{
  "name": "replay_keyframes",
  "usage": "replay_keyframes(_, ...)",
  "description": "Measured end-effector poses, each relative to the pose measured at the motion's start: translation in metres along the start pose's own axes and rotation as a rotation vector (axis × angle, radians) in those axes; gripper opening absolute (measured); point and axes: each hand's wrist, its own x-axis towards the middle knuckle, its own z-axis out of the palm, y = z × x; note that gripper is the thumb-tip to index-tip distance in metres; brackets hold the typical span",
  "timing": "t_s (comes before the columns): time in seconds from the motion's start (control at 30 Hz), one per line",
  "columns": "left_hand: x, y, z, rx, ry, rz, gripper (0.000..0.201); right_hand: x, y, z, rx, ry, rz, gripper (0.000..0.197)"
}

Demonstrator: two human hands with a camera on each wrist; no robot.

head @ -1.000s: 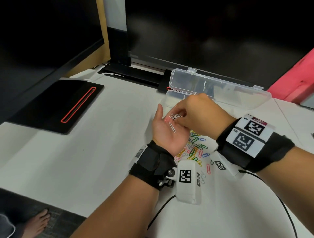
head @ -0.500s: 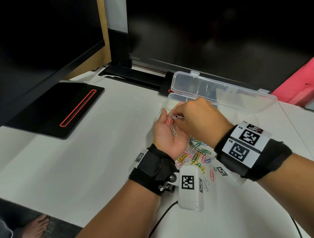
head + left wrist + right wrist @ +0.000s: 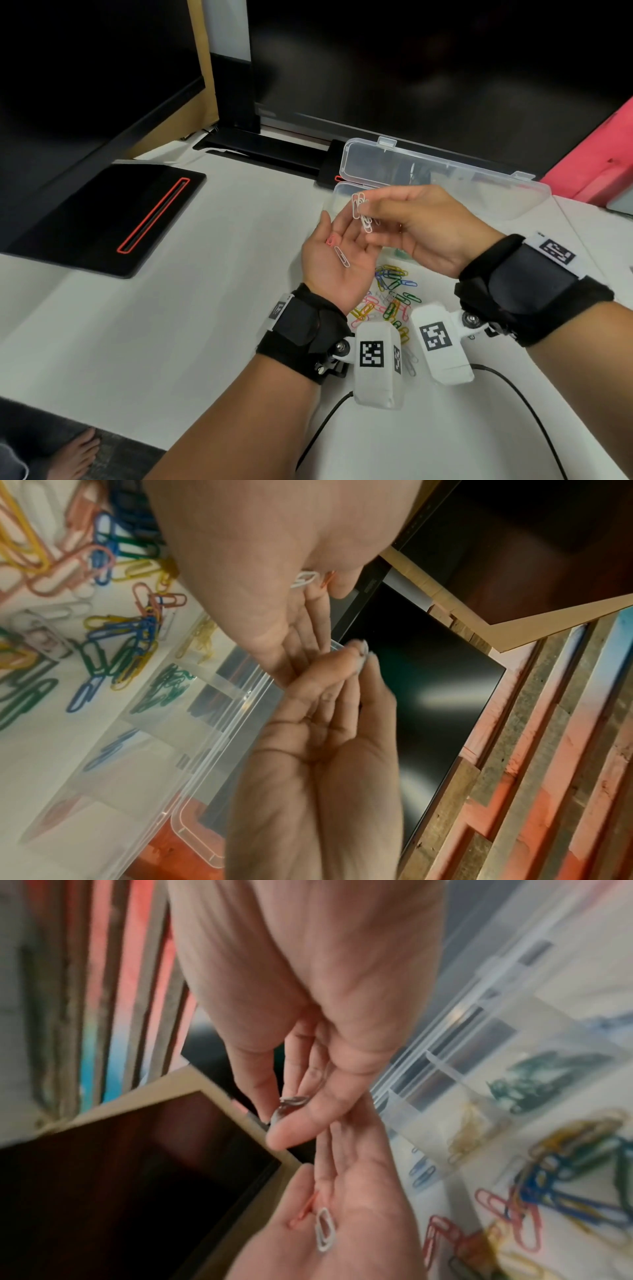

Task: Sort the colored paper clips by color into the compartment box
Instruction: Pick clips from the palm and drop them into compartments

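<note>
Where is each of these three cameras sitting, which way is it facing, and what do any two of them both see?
Head: worn on the head, looking down at the white table; both forearms, left hand, right hand show.
Left wrist: looks along the left palm toward the compartment box.
Right wrist: looks along the right hand's fingers at the left palm.
Shared: head and right wrist both see the white clip on the left palm.
</note>
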Motion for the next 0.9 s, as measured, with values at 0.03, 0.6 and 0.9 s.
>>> replay_keyframes(0.03,-0.001,0.001,0.0,0.017,-0.008,0.001,0.048,-0.001,0.001,-0.003,0.073,-0.012,0.006,0.026)
replay_keyframes(0.6,0.0,0.003,-0.004,0.027,-0.089,-0.028,0.059,-0.003,-0.004,0.005,0.542,0.0,0.215,0.039)
replay_keyframes(0.9,-0.01,-0.007,-0.001,0.016,0.002,-0.038,0.059,-0.016,0.028,0.021,-1.191,-0.04,-0.149,0.022)
